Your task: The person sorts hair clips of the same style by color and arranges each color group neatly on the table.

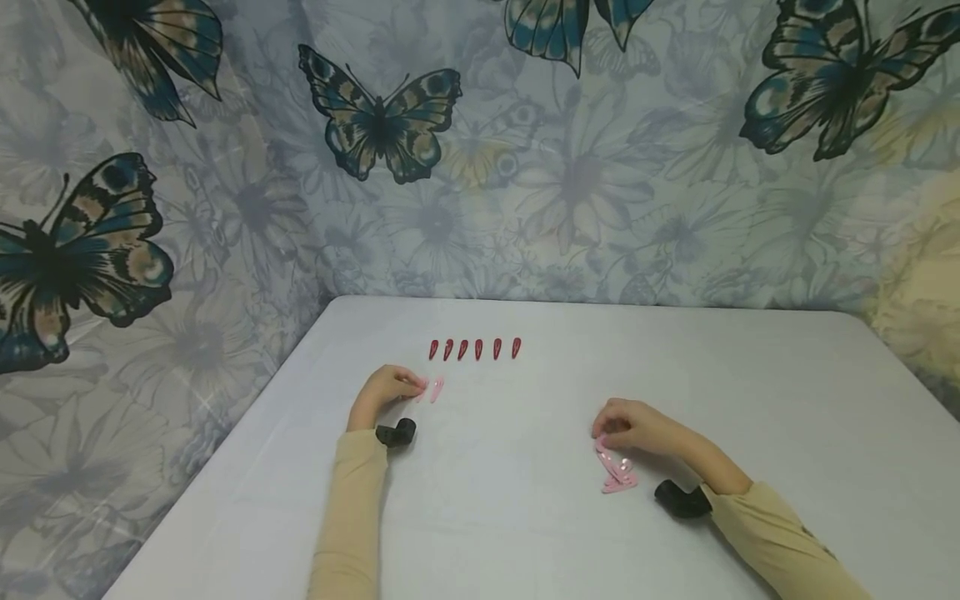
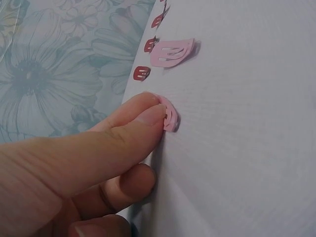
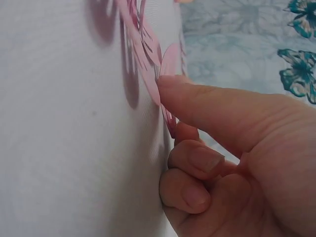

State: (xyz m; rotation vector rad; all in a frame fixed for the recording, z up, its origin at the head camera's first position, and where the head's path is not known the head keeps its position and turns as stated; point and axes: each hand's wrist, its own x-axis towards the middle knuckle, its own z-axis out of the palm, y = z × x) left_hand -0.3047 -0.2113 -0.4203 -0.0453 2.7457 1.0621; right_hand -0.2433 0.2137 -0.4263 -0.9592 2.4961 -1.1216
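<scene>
My left hand [image 1: 388, 388] pinches a pink snap hair clip [image 2: 172, 117] between thumb and forefinger, low over the white table. Just right of it lies another pink hair clip [image 1: 437, 389]. Behind these, several red hair clips [image 1: 478, 349] form a row across the table. On the right side, my right hand [image 1: 637, 425] is at a small heap of pink hair clips [image 1: 619, 480]. Its thumb and forefinger pinch one pink clip [image 3: 170, 59] at the heap's edge, and the other fingers are curled, partly hiding that clip.
The white table [image 1: 495, 533] ends at a wall hung with butterfly-and-flower cloth [image 1: 585, 183]. A black wrist camera [image 1: 397, 433] sits by the left wrist, another black camera [image 1: 681, 499] by the right one.
</scene>
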